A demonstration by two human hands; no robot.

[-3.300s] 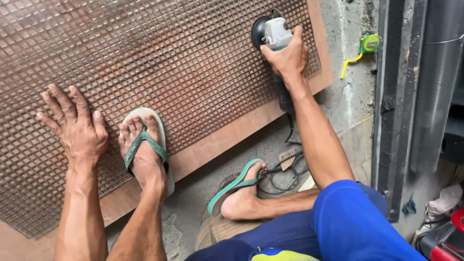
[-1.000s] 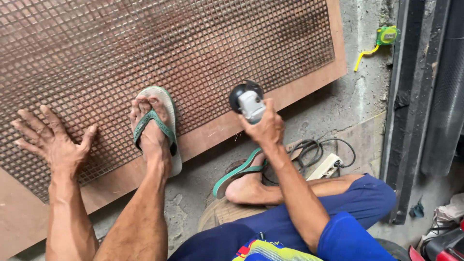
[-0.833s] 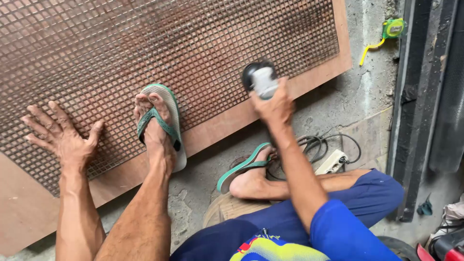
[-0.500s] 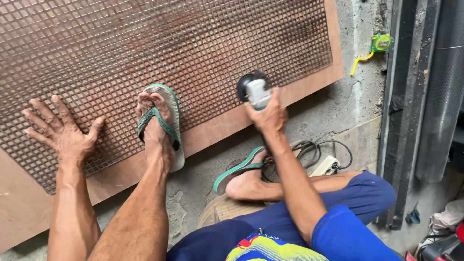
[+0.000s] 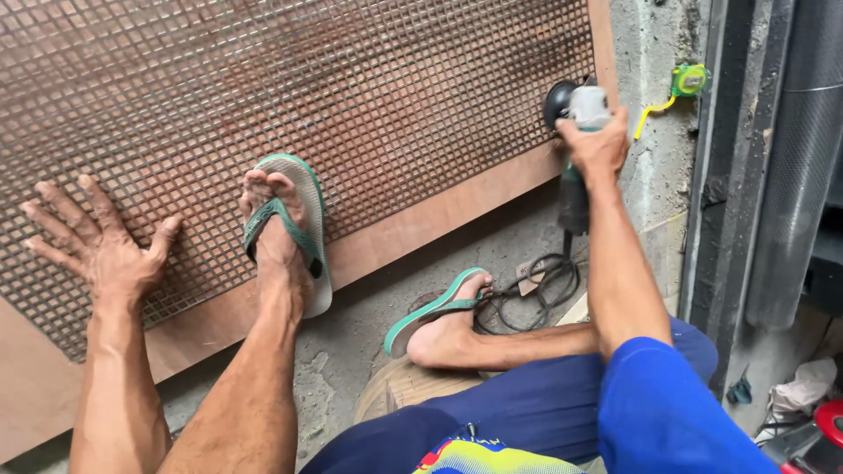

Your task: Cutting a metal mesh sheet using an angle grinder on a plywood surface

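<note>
At the panel's corner: right hand (image 5: 595, 145) was closed round the angle grinder (image 5: 575, 110).
Left hand (image 5: 101, 246): spread flat, gripping nothing.
Risk: the perforated panel (image 5: 351, 105) could be gouged by slipping.

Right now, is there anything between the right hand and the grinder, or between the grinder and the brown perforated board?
Nothing visible. The right hand already wraps the grey-and-black handheld angle grinder, whose head sits at the right edge of the brown perforated wooden board. The left hand presses flat on the board, far from the tool.
</note>
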